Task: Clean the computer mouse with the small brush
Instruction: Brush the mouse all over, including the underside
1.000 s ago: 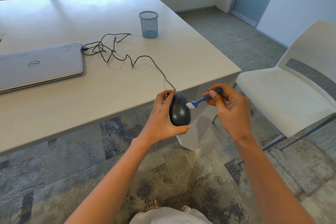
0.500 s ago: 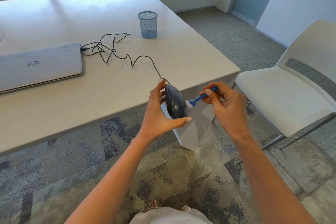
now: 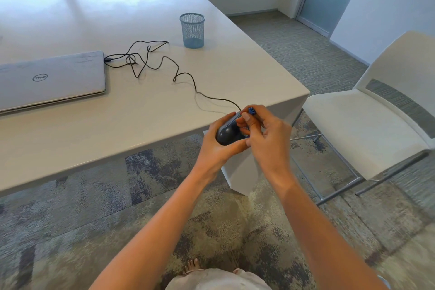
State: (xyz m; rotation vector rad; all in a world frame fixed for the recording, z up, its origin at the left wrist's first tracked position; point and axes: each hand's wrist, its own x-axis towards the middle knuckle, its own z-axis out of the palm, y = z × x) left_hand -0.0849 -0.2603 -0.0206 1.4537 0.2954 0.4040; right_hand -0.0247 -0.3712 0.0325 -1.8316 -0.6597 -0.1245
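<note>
A dark grey wired computer mouse (image 3: 227, 134) is held in the air just off the table's near right corner, cupped from below and the left by my left hand (image 3: 217, 148). My right hand (image 3: 266, 134) lies against the mouse's right side and top, fingers closed on the small blue brush (image 3: 251, 110). Only the brush's blue end shows above my fingers; its bristles are hidden. The mouse's black cable (image 3: 164, 63) runs in loops across the table to the laptop.
A closed silver laptop (image 3: 50, 80) lies at the left of the white table (image 3: 146, 120). A blue mesh pen cup (image 3: 192, 30) stands behind the cable. A white chair (image 3: 367, 125) sits to the right on the patterned carpet.
My right hand has moved left onto the mouse, and the brush handle, earlier sticking out sideways, is now almost hidden in my fingers. The mouse has been turned in my left hand.
</note>
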